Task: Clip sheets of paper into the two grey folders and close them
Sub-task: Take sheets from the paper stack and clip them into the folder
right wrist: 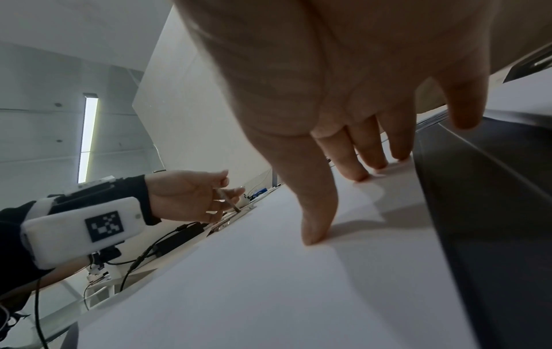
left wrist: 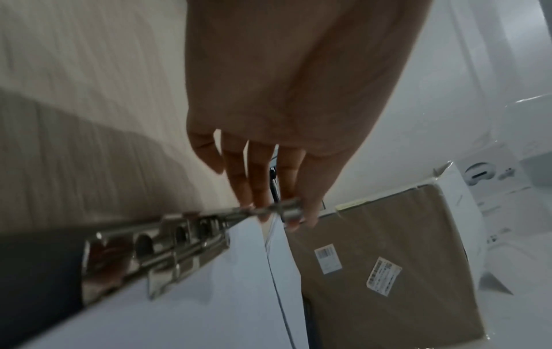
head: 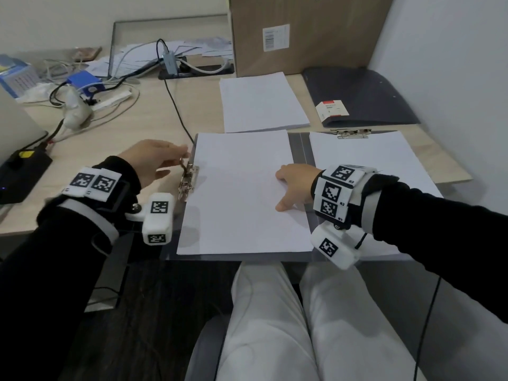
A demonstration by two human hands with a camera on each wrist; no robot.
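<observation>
Metal clip lever [head: 183,162] is pinched by left hand [head: 154,160] at 9 o'clock; right hand [head: 295,184] presses spread fingers on paper [head: 242,193], wooden desk [head: 154,116].

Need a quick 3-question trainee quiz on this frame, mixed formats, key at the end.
1. True or false: the right hand holds the metal clamp lever.
2. Multiple choice: where does the loose stack of paper lie? A) in front of the cardboard box, behind the open folder; B) on the person's lap; C) on top of the closed dark folder.
3. Fill in: the right hand's fingers press flat on the ____ lying on the open folder's left half.

Key:
1. False; the left hand pinches the lever, and the right hand rests on the sheet.
2. A
3. sheet
</observation>
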